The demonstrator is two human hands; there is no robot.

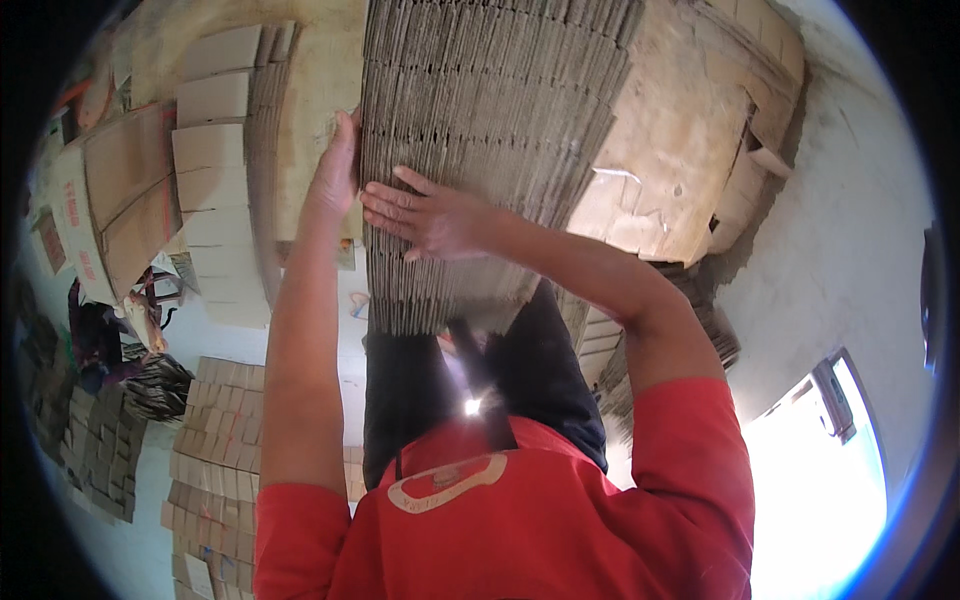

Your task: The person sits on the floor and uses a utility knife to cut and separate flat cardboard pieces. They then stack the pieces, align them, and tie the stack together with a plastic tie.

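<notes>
A long, tightly packed row of flat corrugated cardboard sheets [490, 120] stretches away in front of me, with its many edges facing up. Along its left side my left hand [340, 168] is upright, fingers stretched, palm against the outermost sheet. Across the top edges lies my right hand [430, 215], fingers spread and pointing left toward the same side. Neither hand grips a sheet. The near end of the row reaches my dark trousers [400, 400].
To the left, a leaning stack of folded cardboard [215, 150] stands beside a large carton [125, 200]. Bundled cardboard [215, 460] is piled at the lower left. A worn cardboard sheet [660, 130] lies on the right, near a pale wall [850, 220] and a bright doorway [820, 480].
</notes>
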